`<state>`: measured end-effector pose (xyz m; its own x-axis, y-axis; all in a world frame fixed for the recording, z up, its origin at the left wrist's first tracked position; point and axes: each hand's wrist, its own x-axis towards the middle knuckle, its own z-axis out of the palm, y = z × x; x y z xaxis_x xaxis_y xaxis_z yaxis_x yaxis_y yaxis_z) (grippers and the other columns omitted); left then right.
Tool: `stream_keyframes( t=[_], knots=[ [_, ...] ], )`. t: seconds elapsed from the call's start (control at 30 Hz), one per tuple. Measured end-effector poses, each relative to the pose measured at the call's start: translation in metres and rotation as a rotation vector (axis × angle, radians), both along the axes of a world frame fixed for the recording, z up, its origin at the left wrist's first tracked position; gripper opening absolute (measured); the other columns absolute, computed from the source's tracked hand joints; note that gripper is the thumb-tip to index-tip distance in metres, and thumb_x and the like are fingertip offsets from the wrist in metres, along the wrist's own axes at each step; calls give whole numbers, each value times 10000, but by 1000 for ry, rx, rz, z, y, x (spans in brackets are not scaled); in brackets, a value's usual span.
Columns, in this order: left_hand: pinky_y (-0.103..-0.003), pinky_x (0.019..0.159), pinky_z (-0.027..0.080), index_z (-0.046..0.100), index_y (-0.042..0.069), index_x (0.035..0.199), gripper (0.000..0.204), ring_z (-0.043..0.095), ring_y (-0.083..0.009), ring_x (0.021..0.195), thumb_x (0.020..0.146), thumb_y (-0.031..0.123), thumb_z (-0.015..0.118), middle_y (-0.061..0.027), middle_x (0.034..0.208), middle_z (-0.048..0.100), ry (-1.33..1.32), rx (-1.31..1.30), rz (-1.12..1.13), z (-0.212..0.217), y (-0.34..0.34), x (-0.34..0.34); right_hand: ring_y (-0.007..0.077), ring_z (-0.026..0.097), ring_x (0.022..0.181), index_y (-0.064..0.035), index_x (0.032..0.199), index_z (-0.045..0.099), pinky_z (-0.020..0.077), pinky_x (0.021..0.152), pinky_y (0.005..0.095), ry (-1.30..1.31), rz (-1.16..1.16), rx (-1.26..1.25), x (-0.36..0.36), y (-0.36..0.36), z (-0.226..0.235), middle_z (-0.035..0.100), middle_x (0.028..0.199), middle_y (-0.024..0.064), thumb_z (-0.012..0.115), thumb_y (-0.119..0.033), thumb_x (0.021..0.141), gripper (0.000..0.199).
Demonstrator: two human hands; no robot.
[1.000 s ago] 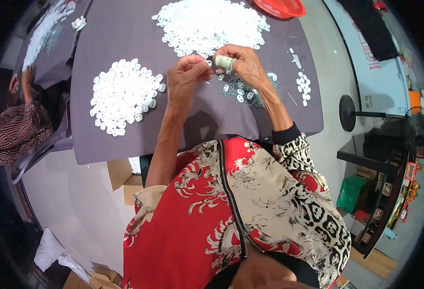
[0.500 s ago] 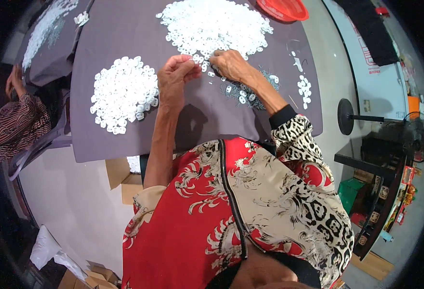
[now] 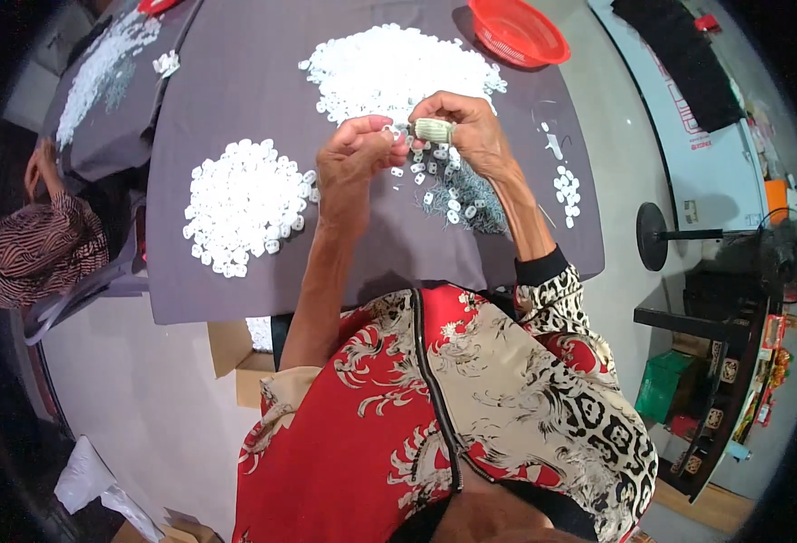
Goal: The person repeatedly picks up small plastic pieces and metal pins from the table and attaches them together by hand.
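Observation:
My left hand [image 3: 351,158] is closed in a pinch on a small white plastic piece [image 3: 399,132] above the table. Beside it, my right hand [image 3: 482,138] is shut on a stubby tool with a ribbed, pale green handle [image 3: 434,130]. The tool's end meets the white piece; the exact contact is too small to make out. Behind the hands lies a large heap of white two-hole pieces [image 3: 389,63]. Another heap of such pieces [image 3: 246,204] is to the left. Under my right wrist, a bunch of thin grey-green strands [image 3: 478,201] has several white pieces among it.
A red plastic basket [image 3: 532,36] sits at the table's far right corner. Small white pieces [image 3: 566,197] lie by the right edge of the grey-covered table [image 3: 236,299]. A person in a striped top [image 3: 41,240] sits at another table on the left. A cardboard box [image 3: 249,380] stands below.
The right hand has come up from the table with the green-handled tool, now in sight, and turned it toward the left hand. The view has shifted slightly.

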<state>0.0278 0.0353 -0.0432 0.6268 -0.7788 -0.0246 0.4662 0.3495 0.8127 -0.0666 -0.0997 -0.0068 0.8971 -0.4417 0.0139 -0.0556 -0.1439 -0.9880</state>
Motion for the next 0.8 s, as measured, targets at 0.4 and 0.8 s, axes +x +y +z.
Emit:
stream_keyframes(
  t=[0.4, 0.8],
  knots=[
    [-223, 636, 473, 551, -79, 938, 203, 580, -128, 688, 770, 30, 585, -113, 803, 605, -43, -106, 15, 79, -15, -35, 129, 570, 743, 23, 859, 598, 459, 693, 249, -334, 22, -224, -28, -5, 71, 586, 788, 54, 608, -42, 740, 136],
    [-211, 612, 465, 584, -74, 896, 182, 579, -119, 662, 751, 34, 602, -94, 768, 612, -66, -124, 19, 83, -17, -45, 104, 565, 760, 22, 992, 562, 450, 706, 222, -234, 111, -388, -42, -5, 98, 588, 795, 39, 649, -121, 741, 302]
  ],
)
